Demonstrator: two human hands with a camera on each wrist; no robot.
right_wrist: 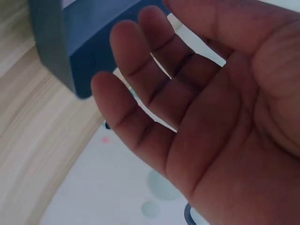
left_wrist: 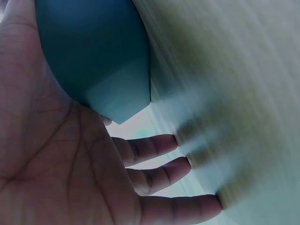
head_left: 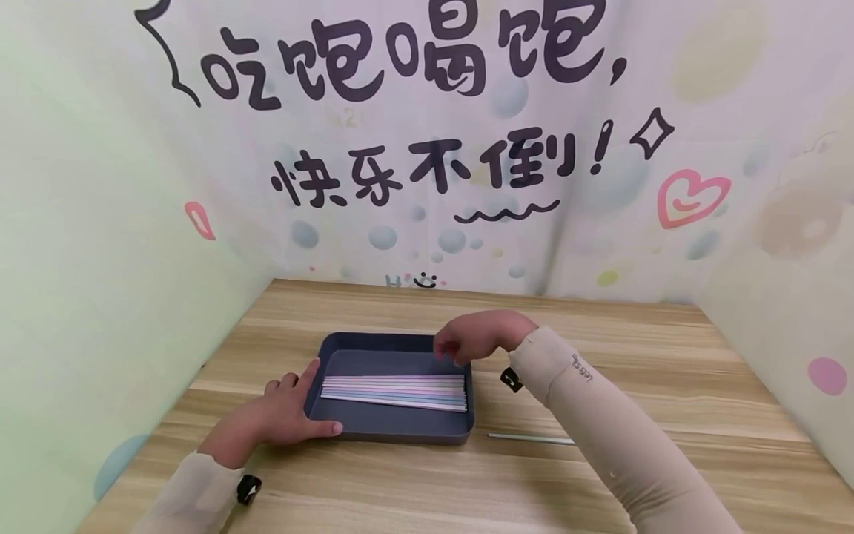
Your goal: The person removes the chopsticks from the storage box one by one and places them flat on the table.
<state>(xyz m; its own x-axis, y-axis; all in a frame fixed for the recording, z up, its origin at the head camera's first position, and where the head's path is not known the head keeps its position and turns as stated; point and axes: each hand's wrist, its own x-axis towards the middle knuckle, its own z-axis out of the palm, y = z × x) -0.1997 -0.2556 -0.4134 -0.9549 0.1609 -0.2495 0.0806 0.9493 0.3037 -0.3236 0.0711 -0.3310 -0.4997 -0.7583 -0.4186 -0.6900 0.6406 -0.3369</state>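
Observation:
A dark blue-grey rectangular tray [head_left: 394, 430] lies on the table, with a row of thin pink, white and pale blue sticks [head_left: 394, 391] side by side in it. My left hand [head_left: 287, 411] spans the tray's left end, thumb along the front wall and index finger at the left rim. In the left wrist view its other fingers [left_wrist: 159, 145] reach out fairly straight beside the tray wall [left_wrist: 117, 89]. Above the back right corner is my right hand [head_left: 477, 337], palm down, fingers loosely bent; nothing shows in it. The tray corner [right_wrist: 77, 70] appears just beyond its fingertips.
One more thin pale stick [head_left: 530, 439] lies on the wooden table [head_left: 373, 489] right of the tray, partly hidden under the right forearm. A printed curtain [head_left: 414, 245] hangs behind the table's back edge, and pale walls stand left and right.

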